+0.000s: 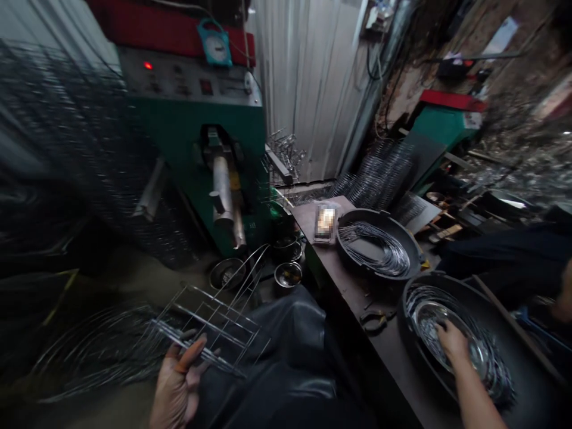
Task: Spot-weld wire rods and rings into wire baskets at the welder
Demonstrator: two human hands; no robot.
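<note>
Silvery welded wire grid (210, 325) is hanging from the left hand (176, 381) at the bottom of the view, tilting up and away across the person's lap. That hand is raised with its palm turned inward, nearly closed, and its thumb and fingers (190, 356) are wrapping around the grid's lower bars. An orange covering is showing on one finger. A dark apron (277, 357) is bunching over the lap just beside the hand.

The right arm (473, 399) is stretching forward, and the right hand (453, 342) is pressing down on coiled wire hoops (440, 301) inside a round black tub (404, 322) near the tabletop's near right edge. Its fingers are bending over the coils, slightly spread; whether they are pinching a strand is impossible to tell.

A second black tub (384, 217), holding more wire hoops (375, 250), is sitting toward the far end of the tabletop (339, 280), beside a clear plastic pack (326, 221). Pliers (378, 319) are lying near the tabletop's left edge. Steel bowls (288, 274) are sitting on the floor beyond that edge, below a green machine (232, 137).
</note>
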